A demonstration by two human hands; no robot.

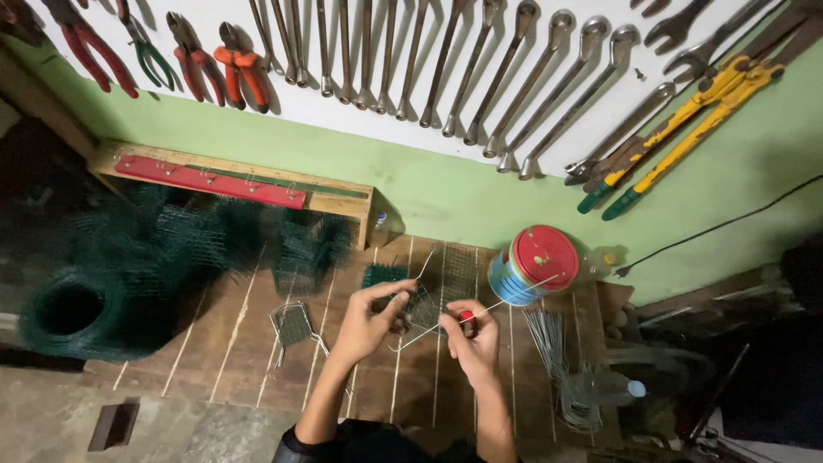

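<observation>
Left hand [370,319] pinches a small piece of wire mesh [420,304] between thumb and fingertips, held just above the wooden bench [249,343]. Right hand [470,336] is closed around a red-handled tool [465,319] applied to a wire rod [480,313] at the mesh edge. A red-lidded tin [531,264] stands near, beside loose cut wires [549,343].

left hand [370,319] pinching, right hand [470,333] in closed grip

Lighting dim and uneven. Brightest on the white tool board [446,51] above the hands; hanging spanners [480,77] cast short shadows there. Left of the hands, the green mesh rolls [94,283] are blurred and murky. Lower right corner near black. Wide-angle bending at edges.
</observation>
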